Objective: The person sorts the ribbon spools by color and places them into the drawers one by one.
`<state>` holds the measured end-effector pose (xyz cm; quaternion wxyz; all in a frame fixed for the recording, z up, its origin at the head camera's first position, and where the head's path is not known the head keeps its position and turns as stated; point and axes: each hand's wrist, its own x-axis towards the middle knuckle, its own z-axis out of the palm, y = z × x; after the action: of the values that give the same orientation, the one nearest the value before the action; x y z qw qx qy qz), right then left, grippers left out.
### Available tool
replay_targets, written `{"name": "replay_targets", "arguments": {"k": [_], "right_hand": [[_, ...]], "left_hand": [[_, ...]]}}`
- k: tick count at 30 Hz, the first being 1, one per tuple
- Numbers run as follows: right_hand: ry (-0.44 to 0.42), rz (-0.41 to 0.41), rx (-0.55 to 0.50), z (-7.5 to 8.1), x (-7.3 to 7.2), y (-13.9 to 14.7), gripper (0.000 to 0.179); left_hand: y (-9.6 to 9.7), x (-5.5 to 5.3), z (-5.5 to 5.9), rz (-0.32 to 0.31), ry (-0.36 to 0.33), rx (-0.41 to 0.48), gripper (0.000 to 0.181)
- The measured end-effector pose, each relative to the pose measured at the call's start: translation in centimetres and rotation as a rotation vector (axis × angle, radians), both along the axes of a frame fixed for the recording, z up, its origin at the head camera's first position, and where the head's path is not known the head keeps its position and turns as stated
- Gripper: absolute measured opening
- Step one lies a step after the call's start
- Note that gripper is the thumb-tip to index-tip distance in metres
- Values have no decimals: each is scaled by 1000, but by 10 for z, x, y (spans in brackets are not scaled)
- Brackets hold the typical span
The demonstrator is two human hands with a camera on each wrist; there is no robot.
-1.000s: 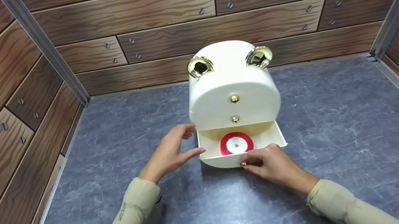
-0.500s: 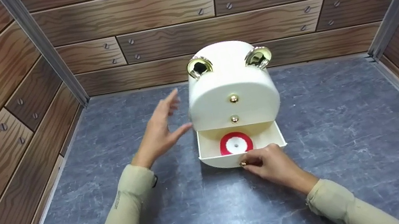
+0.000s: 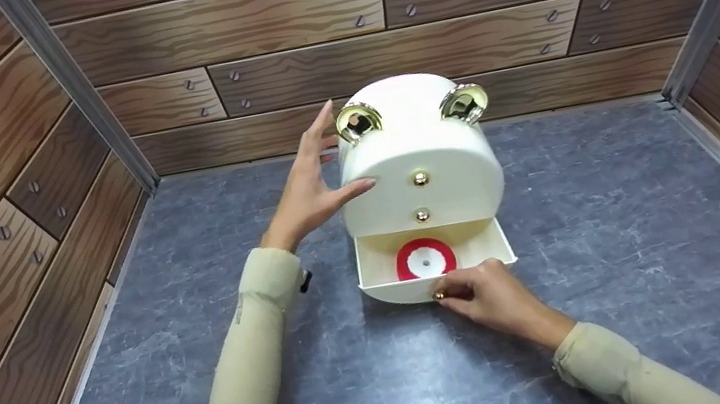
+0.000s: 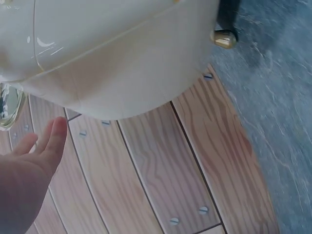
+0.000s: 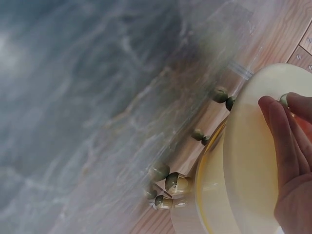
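A cream rounded box [image 3: 417, 125] with two gold ring-shaped ears and gold knobs stands on the dark marbled surface. Its bottom drawer [image 3: 371, 263] is pulled out; inside lies a red and white ribbon spool [image 3: 425, 261]. My right hand [image 3: 495, 296] pinches the gold knob [image 3: 439, 295] on that drawer's front. Beside the box's left side my left hand [image 3: 309, 188] is spread, thumb in front of the box's face and fingers near the left gold ear [image 3: 358, 121]. In the left wrist view the visible fingers [image 4: 58, 134] look apart from the box.
Wood-patterned panels [image 3: 296, 9] wall in the back and both sides, with metal posts [image 3: 89, 94] in the corners. Marbled surface [image 3: 616, 223] stretches to either side of the box.
My left hand has moved from beside the drawer up and back to the upper left side of the box. The right hand and the drawer have stayed put.
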<state>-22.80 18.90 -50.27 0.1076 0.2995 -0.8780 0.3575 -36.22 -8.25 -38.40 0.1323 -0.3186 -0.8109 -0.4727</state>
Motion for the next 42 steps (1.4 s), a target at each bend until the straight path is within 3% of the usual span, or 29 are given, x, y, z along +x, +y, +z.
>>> {"name": "replay_targets", "arguments": {"k": [6,21,42], "right_hand": [[14,-12,17,1,0,0,19],[2,-12,23,1,-1,-1,20],[0,-20,-13,2,-10,-4,19]], "left_hand": [[10,-7,3,-27,-1,-4,116],[9,-7,1,-1,-34,-21,110],[9,-10,-1,-33,-41,21,108]]}}
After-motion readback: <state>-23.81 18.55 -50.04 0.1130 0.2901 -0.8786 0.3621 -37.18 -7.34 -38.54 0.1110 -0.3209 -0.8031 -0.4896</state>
